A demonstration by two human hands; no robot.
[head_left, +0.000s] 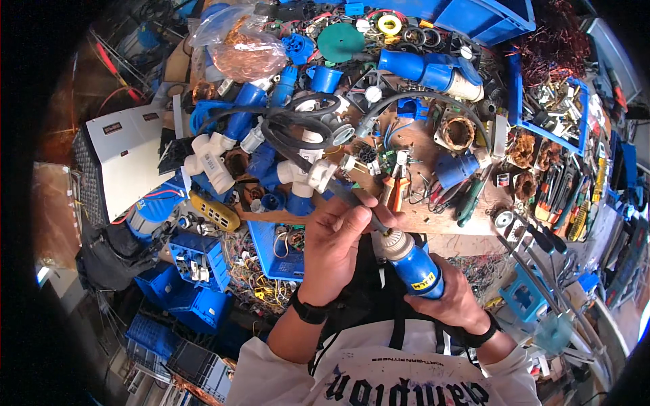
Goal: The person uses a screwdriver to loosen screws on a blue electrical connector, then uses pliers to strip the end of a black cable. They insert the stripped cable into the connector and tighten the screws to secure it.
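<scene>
My right hand (450, 294) is wrapped around a blue industrial plug (413, 266), which has a cream-coloured cable gland and a yellow label. Out of that gland runs a black cable (347, 194), and my left hand (338, 233) pinches it between thumb and fingers just above the plug. Beyond my hands the black cable appears to lead to a coil (298, 128) on the bench. Pliers with orange handles (395, 191) lie just past my left fingertips. A green-handled tool (470, 205) rests near the bench edge, to the right of them.
Blue and white industrial connectors (210, 162) crowd the wooden bench (433, 220). A blue bin (487, 17) stands at the back, and a blue tray (572, 139) of metal parts at right. Cutters and screwdrivers (558, 186) lie at the right edge. Blue crates (196, 260) sit lower left.
</scene>
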